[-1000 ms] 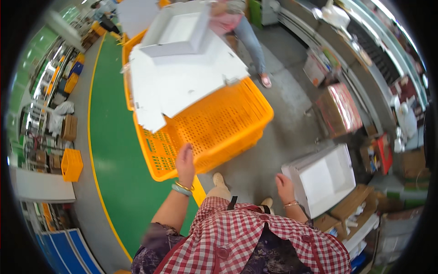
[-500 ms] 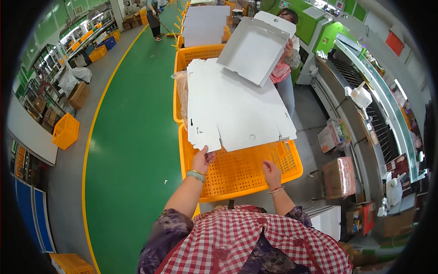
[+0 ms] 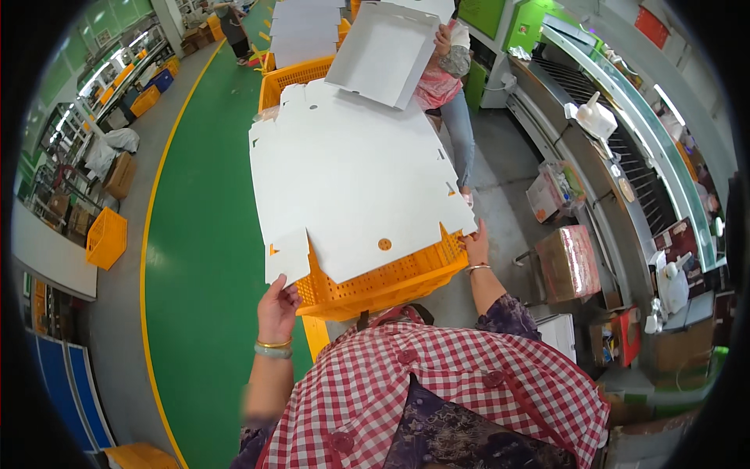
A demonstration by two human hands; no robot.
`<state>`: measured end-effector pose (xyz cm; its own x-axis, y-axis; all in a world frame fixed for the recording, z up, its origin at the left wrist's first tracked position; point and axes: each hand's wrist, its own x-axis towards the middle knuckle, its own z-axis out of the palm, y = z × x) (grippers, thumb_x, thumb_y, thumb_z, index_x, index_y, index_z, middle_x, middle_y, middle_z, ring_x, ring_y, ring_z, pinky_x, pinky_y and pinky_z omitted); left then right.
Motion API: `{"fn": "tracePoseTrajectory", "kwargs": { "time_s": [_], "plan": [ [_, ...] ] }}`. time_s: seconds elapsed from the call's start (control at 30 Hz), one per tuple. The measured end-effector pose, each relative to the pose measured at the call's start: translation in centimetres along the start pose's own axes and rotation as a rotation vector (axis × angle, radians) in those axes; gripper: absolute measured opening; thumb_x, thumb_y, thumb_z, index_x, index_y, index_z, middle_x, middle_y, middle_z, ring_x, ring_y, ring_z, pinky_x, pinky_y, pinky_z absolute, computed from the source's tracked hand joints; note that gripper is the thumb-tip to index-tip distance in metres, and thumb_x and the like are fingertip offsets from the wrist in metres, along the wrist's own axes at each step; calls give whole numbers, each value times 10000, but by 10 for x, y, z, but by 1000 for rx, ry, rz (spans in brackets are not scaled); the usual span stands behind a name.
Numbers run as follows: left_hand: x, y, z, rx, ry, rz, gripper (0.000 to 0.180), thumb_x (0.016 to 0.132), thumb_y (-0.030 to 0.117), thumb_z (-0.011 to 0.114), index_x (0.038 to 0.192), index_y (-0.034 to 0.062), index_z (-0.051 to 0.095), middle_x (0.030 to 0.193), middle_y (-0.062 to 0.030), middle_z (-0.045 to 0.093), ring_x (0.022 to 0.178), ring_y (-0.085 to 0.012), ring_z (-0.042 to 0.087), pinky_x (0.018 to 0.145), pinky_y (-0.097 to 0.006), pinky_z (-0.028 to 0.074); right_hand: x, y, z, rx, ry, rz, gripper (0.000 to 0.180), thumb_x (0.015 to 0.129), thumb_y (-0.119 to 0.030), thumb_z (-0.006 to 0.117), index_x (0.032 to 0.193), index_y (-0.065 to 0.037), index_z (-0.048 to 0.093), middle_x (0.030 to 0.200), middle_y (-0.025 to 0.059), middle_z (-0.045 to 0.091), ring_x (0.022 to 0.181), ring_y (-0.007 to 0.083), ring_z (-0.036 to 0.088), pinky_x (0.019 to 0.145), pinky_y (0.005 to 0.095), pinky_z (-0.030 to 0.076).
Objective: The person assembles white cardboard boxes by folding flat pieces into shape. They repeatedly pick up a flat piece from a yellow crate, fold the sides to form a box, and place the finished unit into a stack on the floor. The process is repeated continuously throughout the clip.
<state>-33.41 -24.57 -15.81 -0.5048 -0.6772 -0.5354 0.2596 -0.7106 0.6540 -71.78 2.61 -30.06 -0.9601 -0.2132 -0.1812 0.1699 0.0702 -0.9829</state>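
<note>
A large flat white die-cut cardboard sheet (image 3: pixel 351 172), with slots, notches and a round hole, spans the yellow plastic crate (image 3: pixel 375 291) in front of me. My left hand (image 3: pixel 279 306) pinches its near left corner flap. At the near right corner, my right hand (image 3: pixel 476 244) has its fingers closed on the sheet's edge. Past the sheet, a folded white cardboard box (image 3: pixel 384 56) with raised walls is held up by a co-worker's hand (image 3: pixel 443 39); its lower end overlaps the sheet's far part.
Another yellow crate (image 3: pixel 273 87) and a stack of white sheets (image 3: pixel 306 35) stand farther off. On the right are a conveyor machine (image 3: pixel 625 148) and a taped carton (image 3: pixel 568 263). A green walkway (image 3: pixel 205 234) runs along the left. A person with a broom stands far back.
My right hand has moved right and taken hold of the sheet's near right corner. The sheet has come toward me and left with my left hand on it.
</note>
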Motion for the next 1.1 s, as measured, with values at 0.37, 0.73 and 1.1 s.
{"fn": "tracePoseTrajectory", "kwargs": {
  "time_s": [0.37,0.73,1.1],
  "plan": [
    [-115,-15,-20,4,192,116,154,815,192,673,841,83,567,650,-34,547,607,-156,511,608,-310,442,17,-108,10,20,-325,-663,321,773,42,636,1071,-78,620,1242,111,498,1066,201,538,891,286,462],
    [-91,29,-74,523,73,844,513,917,332,526,1322,40,409,1312,-107,480,1209,-224,464,1006,-370,383,-51,-234,45,454,-537,-494,76,903,-72,563,962,-25,576,873,11,582,795,78,538,712,222,448],
    [-72,135,-37,527,-51,1106,146,803,52,613,944,26,642,972,-46,654,1044,-169,525,908,-311,406,-89,-318,26,483,-630,-626,169,859,-65,627,1003,-52,538,940,17,600,827,93,560,752,233,457]
  ]
}}
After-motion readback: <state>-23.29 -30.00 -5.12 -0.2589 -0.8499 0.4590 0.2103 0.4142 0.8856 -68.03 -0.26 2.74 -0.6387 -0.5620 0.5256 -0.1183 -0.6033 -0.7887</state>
